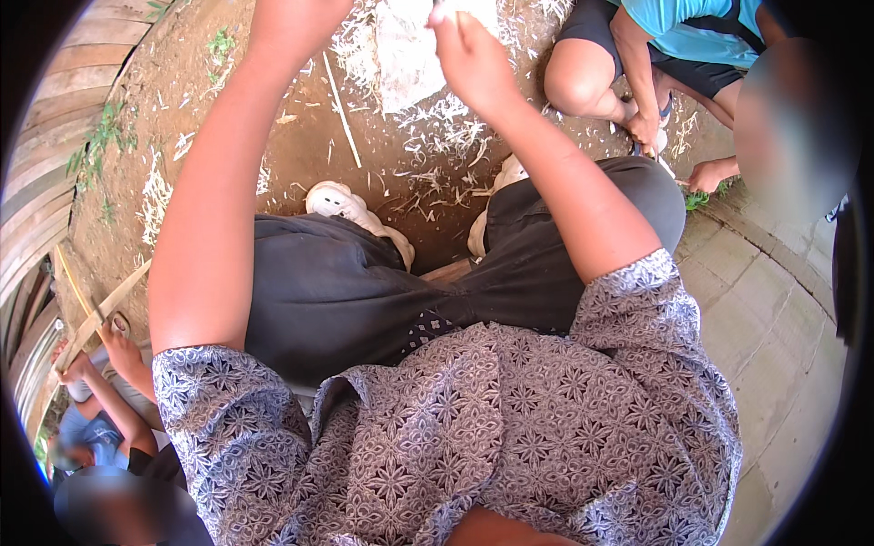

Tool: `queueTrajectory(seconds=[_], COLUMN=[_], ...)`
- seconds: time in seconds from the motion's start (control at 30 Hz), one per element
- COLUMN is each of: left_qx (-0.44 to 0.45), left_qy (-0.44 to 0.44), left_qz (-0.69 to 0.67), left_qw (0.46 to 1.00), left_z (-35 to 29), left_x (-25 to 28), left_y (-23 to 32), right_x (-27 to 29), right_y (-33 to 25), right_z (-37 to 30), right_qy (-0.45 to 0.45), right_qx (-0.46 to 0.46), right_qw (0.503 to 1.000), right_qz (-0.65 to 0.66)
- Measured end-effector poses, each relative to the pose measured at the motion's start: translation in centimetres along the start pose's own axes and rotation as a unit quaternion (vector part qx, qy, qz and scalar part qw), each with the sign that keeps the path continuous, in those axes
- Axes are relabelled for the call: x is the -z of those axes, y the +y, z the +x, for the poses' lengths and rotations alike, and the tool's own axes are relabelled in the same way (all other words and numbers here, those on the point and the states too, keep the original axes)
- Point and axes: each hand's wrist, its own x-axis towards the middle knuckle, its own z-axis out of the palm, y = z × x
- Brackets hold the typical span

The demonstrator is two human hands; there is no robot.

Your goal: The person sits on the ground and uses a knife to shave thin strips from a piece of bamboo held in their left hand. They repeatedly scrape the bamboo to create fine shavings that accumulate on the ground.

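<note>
My left hand [299, 20] is cut off by the top edge, with only the wrist and back of the hand showing; its fingers are out of sight. To its right, my right hand [471, 56] is closed, thumb and fingers pressed together at the top edge. A small dark bit shows at its fingertips, too little of it to name. Below and between the hands lies a whitish sack or cloth [410, 64] on the dirt, with pale shavings [446, 132] heaped round it. A thin pale strip [342, 114] lies on the ground beneath my left wrist.
My white shoes [350, 207] stand on the brown soil. At upper right, a person in a turquoise shirt [678, 23] crouches, hands low beside my knee. At lower left, another person's hands hold a long pale strip [105, 314]. Paving [765, 309] lies right; wooden boards [68, 114] line the left.
</note>
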Motion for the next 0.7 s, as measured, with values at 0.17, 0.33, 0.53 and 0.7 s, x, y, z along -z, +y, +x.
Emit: queueTrajectory(seconds=[0.17, 0.33, 0.53, 0.7], left_qx=[0.005, 0.023, -0.018, 0.046], left_qy=[-0.013, -0.015, -0.033, -0.032], left_qz=[0.046, 0.012, 0.052, -0.039], left_qw=[0.999, 1.0, 0.998, 0.998], left_z=[-0.1, 0.3, 0.0, 0.1], left_x=[-0.1, -0.3, -0.4, -0.5], left_y=[0.0, 0.2, 0.6, 0.5], right_x=[0.6, 0.6, -0.2, 0.0], right_y=[-0.4, 0.4, 1.7, 1.1], right_z=[-0.1, 0.2, -0.1, -0.1], right_qy=[-0.042, -0.059, -0.022, -0.028], right_qx=[-0.09, -0.075, -0.005, -0.039], right_qw=[0.99, 0.988, 0.996, 0.994], right_qz=[-0.098, -0.125, -0.087, -0.102])
